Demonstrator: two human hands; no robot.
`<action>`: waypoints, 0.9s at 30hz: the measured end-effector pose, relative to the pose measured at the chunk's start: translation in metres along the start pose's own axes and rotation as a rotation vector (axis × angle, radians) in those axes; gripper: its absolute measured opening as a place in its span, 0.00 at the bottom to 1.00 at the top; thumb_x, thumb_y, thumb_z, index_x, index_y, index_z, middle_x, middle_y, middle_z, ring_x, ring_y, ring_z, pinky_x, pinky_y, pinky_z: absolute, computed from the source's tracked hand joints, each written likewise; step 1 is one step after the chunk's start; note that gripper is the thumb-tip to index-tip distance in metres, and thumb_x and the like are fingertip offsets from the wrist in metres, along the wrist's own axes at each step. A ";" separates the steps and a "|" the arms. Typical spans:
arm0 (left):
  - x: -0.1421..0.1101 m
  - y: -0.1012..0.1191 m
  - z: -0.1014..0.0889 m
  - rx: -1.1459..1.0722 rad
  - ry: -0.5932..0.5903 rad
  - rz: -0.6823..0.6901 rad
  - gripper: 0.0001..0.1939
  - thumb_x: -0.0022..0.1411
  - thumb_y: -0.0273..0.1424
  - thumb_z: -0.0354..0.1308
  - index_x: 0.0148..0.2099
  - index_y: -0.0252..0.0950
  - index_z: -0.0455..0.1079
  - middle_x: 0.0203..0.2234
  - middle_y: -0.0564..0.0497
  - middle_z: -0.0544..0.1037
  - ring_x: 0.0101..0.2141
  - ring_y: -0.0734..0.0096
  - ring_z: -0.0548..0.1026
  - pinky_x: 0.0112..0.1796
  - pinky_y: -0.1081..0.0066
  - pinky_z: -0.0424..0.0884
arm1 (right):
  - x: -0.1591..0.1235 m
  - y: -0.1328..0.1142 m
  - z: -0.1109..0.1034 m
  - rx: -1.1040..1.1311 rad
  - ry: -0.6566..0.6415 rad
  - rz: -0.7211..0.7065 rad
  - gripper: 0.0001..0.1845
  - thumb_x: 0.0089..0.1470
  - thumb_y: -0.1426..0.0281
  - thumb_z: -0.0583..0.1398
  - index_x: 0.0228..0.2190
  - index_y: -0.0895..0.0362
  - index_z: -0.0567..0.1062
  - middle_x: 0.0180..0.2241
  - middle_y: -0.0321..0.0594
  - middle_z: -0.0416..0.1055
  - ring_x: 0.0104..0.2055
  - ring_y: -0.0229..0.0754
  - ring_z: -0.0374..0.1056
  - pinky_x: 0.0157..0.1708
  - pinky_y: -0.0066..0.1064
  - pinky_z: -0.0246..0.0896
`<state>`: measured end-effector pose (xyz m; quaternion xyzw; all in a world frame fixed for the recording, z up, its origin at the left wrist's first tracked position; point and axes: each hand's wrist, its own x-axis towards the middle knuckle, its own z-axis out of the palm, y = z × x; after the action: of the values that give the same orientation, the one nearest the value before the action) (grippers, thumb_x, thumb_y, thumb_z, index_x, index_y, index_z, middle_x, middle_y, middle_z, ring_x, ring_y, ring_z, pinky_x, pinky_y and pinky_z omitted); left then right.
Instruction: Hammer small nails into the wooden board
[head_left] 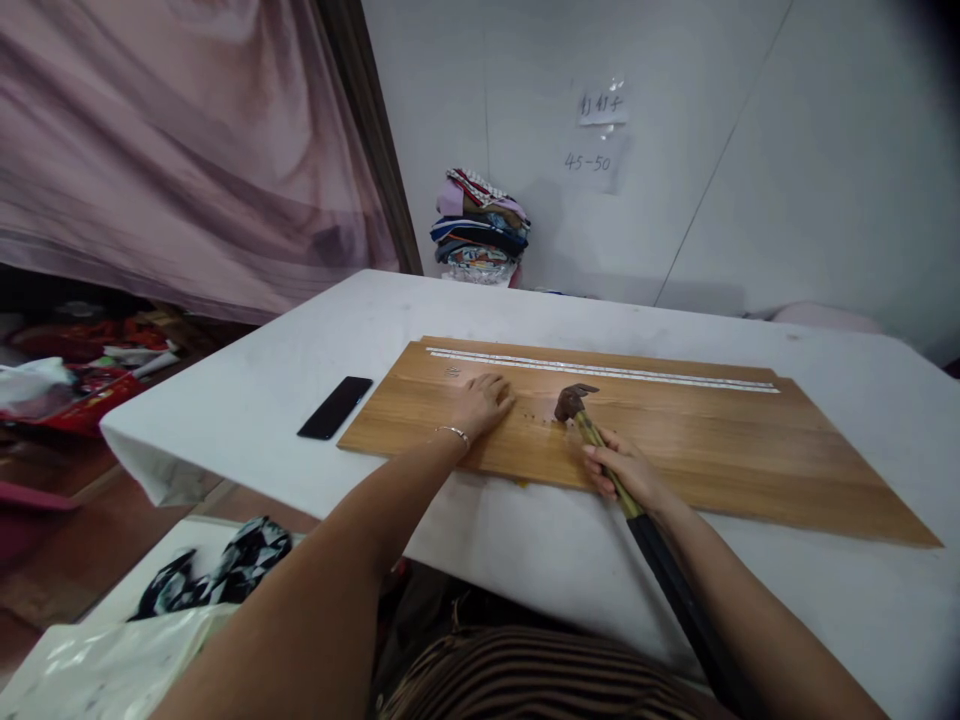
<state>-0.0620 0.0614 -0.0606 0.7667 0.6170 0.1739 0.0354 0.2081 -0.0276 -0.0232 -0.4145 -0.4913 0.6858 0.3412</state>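
Your right hand [626, 470] had its grip wrapped around the hammer [592, 425], whose head rested on the wooden board [712, 450] on the white surface [300, 380]. Your left hand [484, 402] lay spread, flat on the board near small nails [453, 371].

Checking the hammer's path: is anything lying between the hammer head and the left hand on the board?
Nothing large. Between the hammer head and the left hand lies bare board, with only a few tiny dark specks, too small to identify.
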 end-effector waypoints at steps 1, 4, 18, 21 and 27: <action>0.000 0.000 0.000 0.000 0.000 -0.001 0.18 0.66 0.40 0.54 0.55 0.39 0.70 0.58 0.45 0.71 0.59 0.60 0.66 0.60 0.59 0.59 | 0.000 0.000 0.000 0.001 -0.001 -0.003 0.19 0.47 0.57 0.64 0.34 0.53 0.63 0.18 0.24 0.60 0.11 0.28 0.51 0.11 0.22 0.44; 0.000 -0.001 0.001 -0.001 0.003 0.006 0.18 0.66 0.40 0.53 0.55 0.39 0.70 0.58 0.45 0.71 0.59 0.60 0.66 0.60 0.58 0.59 | -0.001 0.000 0.000 -0.004 -0.008 -0.005 0.20 0.47 0.57 0.64 0.36 0.54 0.64 0.18 0.24 0.60 0.12 0.28 0.52 0.11 0.22 0.44; 0.000 -0.002 0.002 -0.002 0.012 0.016 0.18 0.66 0.40 0.53 0.54 0.40 0.71 0.57 0.45 0.71 0.59 0.60 0.66 0.60 0.59 0.59 | -0.001 -0.003 -0.001 -0.001 0.003 0.016 0.21 0.46 0.57 0.65 0.37 0.54 0.65 0.18 0.24 0.60 0.12 0.28 0.51 0.11 0.21 0.44; -0.001 -0.002 0.001 0.004 0.014 0.011 0.18 0.66 0.40 0.53 0.55 0.40 0.70 0.58 0.45 0.71 0.59 0.60 0.66 0.60 0.59 0.59 | -0.001 -0.003 -0.002 0.005 0.009 0.018 0.21 0.46 0.57 0.65 0.37 0.54 0.64 0.19 0.24 0.60 0.12 0.28 0.51 0.10 0.21 0.44; -0.001 -0.001 0.001 -0.008 0.008 0.008 0.19 0.66 0.40 0.53 0.55 0.39 0.70 0.58 0.45 0.71 0.59 0.59 0.66 0.60 0.59 0.58 | -0.002 -0.004 -0.001 0.008 0.012 0.010 0.21 0.46 0.58 0.65 0.37 0.54 0.64 0.18 0.24 0.60 0.11 0.28 0.51 0.10 0.21 0.44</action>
<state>-0.0628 0.0611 -0.0616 0.7682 0.6135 0.1795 0.0356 0.2098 -0.0278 -0.0188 -0.4198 -0.4846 0.6868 0.3425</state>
